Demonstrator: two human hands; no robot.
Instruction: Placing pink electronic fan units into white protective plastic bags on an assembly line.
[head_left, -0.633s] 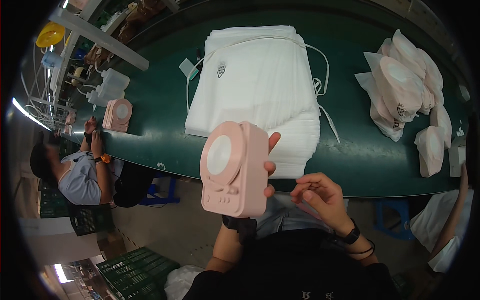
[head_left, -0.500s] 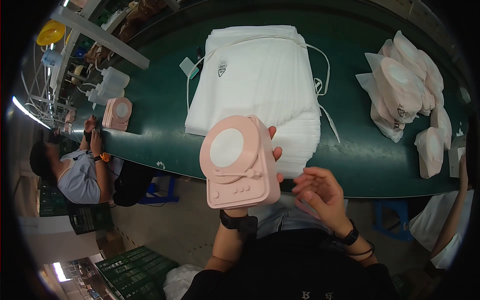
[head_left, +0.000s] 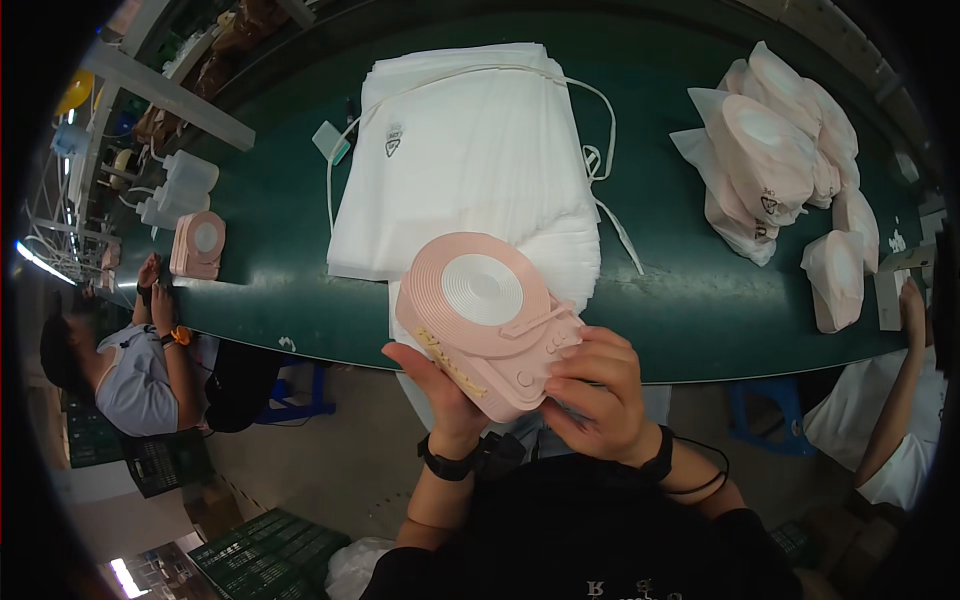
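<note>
1. The person holds a pink turntable-shaped device (head_left: 487, 335) in both hands, lifted above the near edge of the green desk (head_left: 690, 290) and tilted so that its top faces the camera.
2. The left hand (head_left: 440, 385) cups the device from below and along its left side, fingers wrapped under the body; it is grasping, not clenched tight.
3. The right hand (head_left: 595, 395) grips the lower right corner, with fingertips lying on the top face near the small round knobs.
4. To handle it well, the person would best keep the weight on the left palm and let the right fingers work lightly, well away from the thin arm-like bar across the top, which looks fragile.
5. The casing seems to be smooth, matte plastic with rounded corners; the raised disc has fine concentric ridges around a paler, flat centre.
6. Behind it lies a stack of white pouches (head_left: 470, 160), soft and slightly fuzzy, with loose white drawstrings.
7. To the right, a heap of bagged pink units (head_left: 775, 165) rests on the desk.
8. Another pink device (head_left: 197, 245) stands far left, near a seated co-worker (head_left: 130, 365).
</note>
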